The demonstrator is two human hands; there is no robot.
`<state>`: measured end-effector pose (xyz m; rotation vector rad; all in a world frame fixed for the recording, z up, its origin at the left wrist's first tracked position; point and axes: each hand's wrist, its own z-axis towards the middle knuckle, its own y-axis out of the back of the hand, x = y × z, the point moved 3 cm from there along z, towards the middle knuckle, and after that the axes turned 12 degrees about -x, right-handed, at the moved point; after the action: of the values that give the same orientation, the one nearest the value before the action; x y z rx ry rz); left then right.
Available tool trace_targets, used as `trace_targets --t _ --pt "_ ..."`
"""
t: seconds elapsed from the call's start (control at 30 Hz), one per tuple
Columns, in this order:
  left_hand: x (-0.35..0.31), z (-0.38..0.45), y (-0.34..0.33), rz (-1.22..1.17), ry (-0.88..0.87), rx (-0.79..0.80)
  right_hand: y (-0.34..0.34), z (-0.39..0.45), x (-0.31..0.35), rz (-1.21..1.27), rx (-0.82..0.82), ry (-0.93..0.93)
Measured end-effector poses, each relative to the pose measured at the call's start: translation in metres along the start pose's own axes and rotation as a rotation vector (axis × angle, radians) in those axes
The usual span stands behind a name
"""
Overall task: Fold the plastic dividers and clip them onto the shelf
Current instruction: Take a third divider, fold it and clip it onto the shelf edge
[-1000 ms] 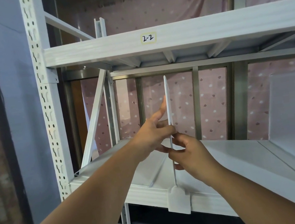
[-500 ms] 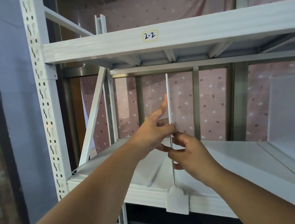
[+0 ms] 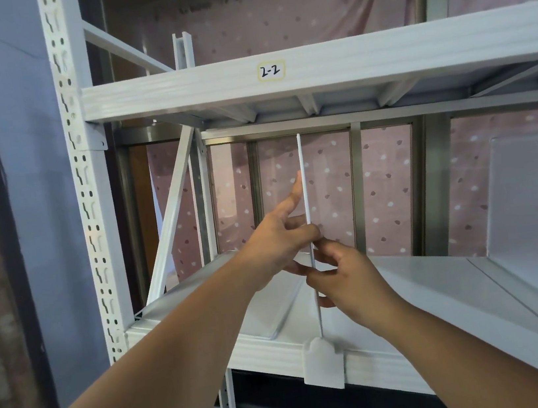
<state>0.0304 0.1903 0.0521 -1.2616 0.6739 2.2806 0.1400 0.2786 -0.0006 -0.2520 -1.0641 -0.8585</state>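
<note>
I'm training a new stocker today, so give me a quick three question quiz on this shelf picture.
1. True or false: the divider stands upright, seen edge-on, with both hands on it.
2. What is written on the label on the upper shelf beam?
3. Where does the divider's tab sit? A) over the lower shelf's front edge B) on the upper beam C) on the floor

Key: 1 true, left hand and right hand both touch it. 2: 2-2. 3: A.

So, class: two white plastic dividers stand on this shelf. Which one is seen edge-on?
The divider between both hands, a thin vertical line with its tab over the shelf's front edge; the right-hand divider shows its broad face.
</note>
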Motion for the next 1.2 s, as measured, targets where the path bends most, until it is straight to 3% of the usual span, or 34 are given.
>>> trace_targets --t 1.2 --pt "0.026 -0.023 -0.019 0.125 -0.111 0.063 -0.006 -0.026 -0.031 -0.119 -0.071 0.096"
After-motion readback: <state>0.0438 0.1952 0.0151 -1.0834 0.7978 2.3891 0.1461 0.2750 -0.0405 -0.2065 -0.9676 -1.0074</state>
